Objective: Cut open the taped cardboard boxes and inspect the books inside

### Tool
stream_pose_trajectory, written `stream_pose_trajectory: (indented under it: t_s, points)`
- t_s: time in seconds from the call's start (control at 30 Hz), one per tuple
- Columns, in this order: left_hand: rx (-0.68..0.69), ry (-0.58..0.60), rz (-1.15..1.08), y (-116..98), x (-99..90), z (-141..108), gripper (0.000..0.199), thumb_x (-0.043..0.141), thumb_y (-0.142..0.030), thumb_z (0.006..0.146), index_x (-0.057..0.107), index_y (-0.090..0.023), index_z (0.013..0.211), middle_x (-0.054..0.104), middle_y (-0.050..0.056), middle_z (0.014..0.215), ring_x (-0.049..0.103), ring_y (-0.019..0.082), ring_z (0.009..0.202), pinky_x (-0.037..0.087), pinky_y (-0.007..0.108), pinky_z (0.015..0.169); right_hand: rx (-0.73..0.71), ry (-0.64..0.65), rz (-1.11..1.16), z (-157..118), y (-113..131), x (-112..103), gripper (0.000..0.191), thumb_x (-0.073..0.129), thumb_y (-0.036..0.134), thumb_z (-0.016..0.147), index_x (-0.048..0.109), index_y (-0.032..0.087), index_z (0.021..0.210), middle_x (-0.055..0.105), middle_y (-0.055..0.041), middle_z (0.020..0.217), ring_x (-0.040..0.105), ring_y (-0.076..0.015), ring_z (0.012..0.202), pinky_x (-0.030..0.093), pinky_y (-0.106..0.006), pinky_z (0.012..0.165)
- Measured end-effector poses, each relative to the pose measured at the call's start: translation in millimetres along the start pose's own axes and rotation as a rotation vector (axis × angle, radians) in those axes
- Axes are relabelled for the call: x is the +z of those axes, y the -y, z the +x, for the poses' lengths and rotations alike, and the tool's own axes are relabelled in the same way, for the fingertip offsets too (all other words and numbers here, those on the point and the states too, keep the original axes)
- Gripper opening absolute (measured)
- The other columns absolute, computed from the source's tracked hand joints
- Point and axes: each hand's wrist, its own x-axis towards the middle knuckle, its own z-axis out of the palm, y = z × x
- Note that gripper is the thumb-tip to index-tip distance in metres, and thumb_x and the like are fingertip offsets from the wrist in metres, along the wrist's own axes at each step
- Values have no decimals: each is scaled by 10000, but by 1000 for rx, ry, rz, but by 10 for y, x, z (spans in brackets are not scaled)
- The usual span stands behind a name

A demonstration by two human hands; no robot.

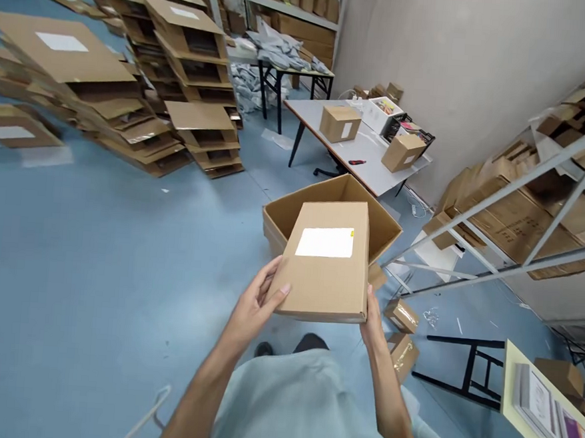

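Note:
A flat brown cardboard box (325,285) with a white label (325,242) on its top is held up in front of my body. My left hand (262,290) grips its left near corner, thumb on the upper face. On the opposite side, my right hand (373,317) closes round the right near corner, its fingers mostly hidden by the box. Just beyond stands a larger open carton (288,209) on the floor, partly covered by the held box. What lies inside that carton is hidden from me.
Stacked cardboard boxes (100,109) stand at the left. Ahead is a white table (324,124) with small boxes and a red-black tool (357,162). A metal rack (514,261) slants along the right. Small boxes (403,353) lie by my right arm, near a yellowish table (515,375).

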Motion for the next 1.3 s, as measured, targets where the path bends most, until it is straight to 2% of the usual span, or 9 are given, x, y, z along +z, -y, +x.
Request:
stream_pose_trajectory:
  t_s: [0.13, 0.27, 0.53, 0.63, 0.7, 0.87, 1.0, 1.17, 1.3]
  points:
    - [-18, -54, -3, -132, -739, 272, 823, 789, -695, 969, 632, -230, 1629, 593, 174, 1757, 587, 409, 1621, 582, 519, 1278, -5, 52, -46, 22, 36, 854, 675, 767, 843, 952, 869, 293, 1330, 795, -63, 1566, 582, -362, 1656, 459, -545, 1405]
    - [8, -62, 51, -162, -1287, 800, 782, 757, -687, 1004, 636, -220, 1619, 626, 175, 1725, 589, 389, 1620, 544, 527, 1318, -2, 66, -54, 285, -16, 1555, 679, 756, 854, 960, 863, 289, 1321, 802, -73, 1552, 613, -366, 1625, 540, -517, 1334]
    - [274, 105, 423, -217, -2039, 2602, 594, 579, -574, 1150, 687, -235, 1626, 542, 158, 1800, 495, 346, 1703, 388, 559, 1429, 62, -36, 129, 1306, -238, 2761, 642, 805, 810, 935, 816, 333, 1364, 783, -57, 1576, 706, -363, 1517, 604, -544, 1254]
    - [303, 240, 594, -313, -2308, 3301, 548, 429, -478, 1201, 716, -286, 1627, 455, 100, 1876, 409, 332, 1758, 339, 604, 1446, 127, -73, 148, 1768, -250, 3250, 646, 824, 811, 920, 805, 333, 1354, 798, -72, 1548, 721, -361, 1494, 615, -546, 1236]
    - [309, 310, 663, -399, -2451, 3724, 565, 378, -441, 1209, 704, -295, 1647, 490, 72, 1857, 361, 327, 1783, 302, 643, 1456, 138, -83, 135, 2066, -237, 3582, 671, 849, 809, 897, 802, 319, 1354, 803, -87, 1537, 726, -362, 1486, 601, -539, 1254]
    - [265, 327, 606, -618, -2562, 4705, 656, 425, -584, 1196, 679, -197, 1661, 587, 117, 1777, 507, 306, 1706, 362, 567, 1453, 140, -138, 67, 2729, -236, 4363, 766, 875, 828, 857, 798, 281, 1388, 785, -124, 1565, 711, -374, 1506, 565, -540, 1297]
    - [208, 331, 553, -694, -2546, 5565, 722, 531, -733, 1129, 729, -214, 1590, 647, 125, 1723, 575, 343, 1651, 422, 569, 1419, 147, -217, 66, 3274, -303, 4829, 798, 854, 851, 864, 794, 292, 1429, 783, -121, 1577, 697, -369, 1530, 548, -547, 1324]
    - [227, 500, 483, -746, -2558, 6825, 702, 627, -721, 1078, 745, -212, 1547, 673, 133, 1698, 601, 358, 1622, 420, 575, 1413, 105, -346, 67, 4051, -289, 5314, 752, 841, 810, 917, 785, 308, 1474, 773, -115, 1591, 710, -379, 1519, 556, -580, 1323]
    - [231, 694, 421, -914, -2529, 7877, 676, 656, -656, 1061, 732, -214, 1566, 651, 133, 1719, 593, 347, 1624, 422, 547, 1411, 48, -508, 23, 4646, -64, 5766, 733, 837, 799, 925, 790, 300, 1460, 791, -117, 1560, 719, -381, 1498, 564, -578, 1314]
